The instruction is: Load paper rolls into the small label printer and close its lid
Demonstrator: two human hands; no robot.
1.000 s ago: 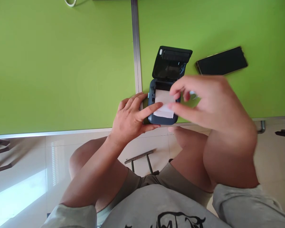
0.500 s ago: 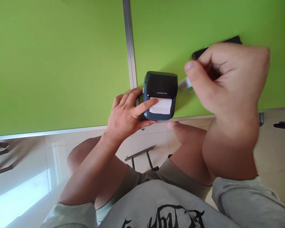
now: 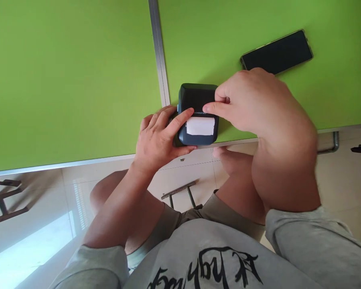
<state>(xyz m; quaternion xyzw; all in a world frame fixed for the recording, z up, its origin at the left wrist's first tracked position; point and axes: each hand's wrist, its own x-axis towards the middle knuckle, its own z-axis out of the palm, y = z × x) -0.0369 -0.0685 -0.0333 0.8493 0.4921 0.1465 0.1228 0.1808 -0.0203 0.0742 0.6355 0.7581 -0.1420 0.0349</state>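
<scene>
A small dark label printer (image 3: 195, 96) lies on the green table near its front edge. A white paper label (image 3: 201, 126) sticks out of the slot below its black lid. My left hand (image 3: 158, 134) grips the printer's left side, its index fingertip on the lid's lower edge and its thumb by the front end. From the right, my right hand (image 3: 246, 100) is closed at the lid, thumb on the lid's face and fingers curled at its right edge. What lies under those curled fingers is hidden.
A black phone (image 3: 279, 52) lies behind my right hand, its near edge partly covered. A metal strip (image 3: 159, 48) divides the green table (image 3: 72, 80). My legs and a metal-framed stool (image 3: 179, 190) are below the table's front edge.
My right hand has come down and left onto the printer's lid. My left index finger has shifted from the paper up to the lid. A small whitish item beside the printer is now out of sight.
</scene>
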